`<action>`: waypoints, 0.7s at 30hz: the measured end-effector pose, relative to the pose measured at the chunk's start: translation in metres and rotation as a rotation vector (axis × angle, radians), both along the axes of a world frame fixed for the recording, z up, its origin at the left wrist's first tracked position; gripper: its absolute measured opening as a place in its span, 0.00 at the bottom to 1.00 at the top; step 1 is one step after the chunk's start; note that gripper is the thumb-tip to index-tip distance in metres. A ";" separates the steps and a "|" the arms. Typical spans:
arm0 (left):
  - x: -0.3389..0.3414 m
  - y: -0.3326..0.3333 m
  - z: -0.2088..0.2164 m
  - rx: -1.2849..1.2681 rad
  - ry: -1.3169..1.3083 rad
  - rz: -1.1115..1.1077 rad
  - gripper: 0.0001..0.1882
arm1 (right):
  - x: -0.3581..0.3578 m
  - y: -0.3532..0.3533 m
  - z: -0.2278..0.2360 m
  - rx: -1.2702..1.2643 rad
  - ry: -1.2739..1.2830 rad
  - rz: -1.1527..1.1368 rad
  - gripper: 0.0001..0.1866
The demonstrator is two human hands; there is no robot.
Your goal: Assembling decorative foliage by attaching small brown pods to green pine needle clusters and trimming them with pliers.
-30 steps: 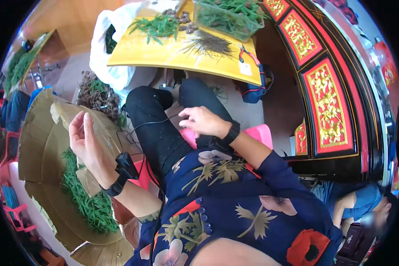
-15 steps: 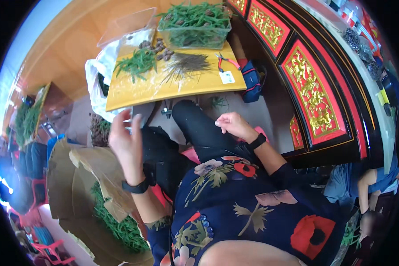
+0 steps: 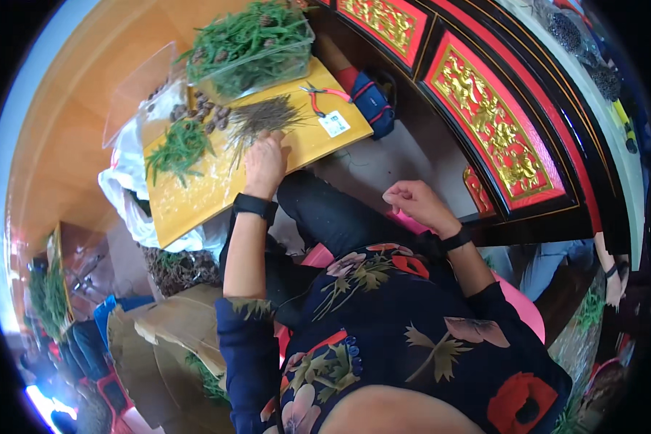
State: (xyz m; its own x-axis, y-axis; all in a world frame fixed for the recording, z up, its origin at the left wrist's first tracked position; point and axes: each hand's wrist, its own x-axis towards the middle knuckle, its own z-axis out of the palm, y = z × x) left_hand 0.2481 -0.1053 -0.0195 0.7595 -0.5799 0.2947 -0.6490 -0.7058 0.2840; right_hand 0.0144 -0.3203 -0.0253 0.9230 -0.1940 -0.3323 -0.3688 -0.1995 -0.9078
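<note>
My left hand (image 3: 265,165) lies at the near side of a pile of thin dark brown wires or stems (image 3: 266,116) on the yellow board (image 3: 231,195). Its fingers are bent down at the pile's edge; what is between the fingertips is hidden. My right hand (image 3: 417,202) hovers over the right side of my lap, fingers curled together, with nothing visible in it. Left of the pile lie green artificial sprigs (image 3: 177,150) and several brown pine cones (image 3: 208,114). Red-handled pliers (image 3: 322,95) and a white tag (image 3: 333,124) lie to its right.
A clear plastic bin (image 3: 257,72) full of green sprigs and cones stands at the board's back. White plastic bags (image 3: 123,186) hang at its left. A torn cardboard box (image 3: 145,362) stands lower left. A black-and-red cabinet with gold carving (image 3: 488,119) runs along the right.
My left hand has moved forward and right, from the air before the board onto the wire pile. My right hand is now farther right, its fingers curled. The view has shifted and turned.
</note>
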 end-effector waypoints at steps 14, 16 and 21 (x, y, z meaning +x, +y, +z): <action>0.041 -0.026 -0.039 0.072 0.132 0.369 0.13 | 0.021 0.009 -0.002 -0.209 -0.037 0.131 0.10; 0.045 -0.015 -0.030 0.021 0.192 0.336 0.12 | 0.038 0.010 -0.002 -0.251 -0.036 0.198 0.10; 0.053 0.008 -0.025 -0.097 0.249 0.292 0.10 | 0.103 0.027 -0.005 -0.283 -0.220 0.292 0.10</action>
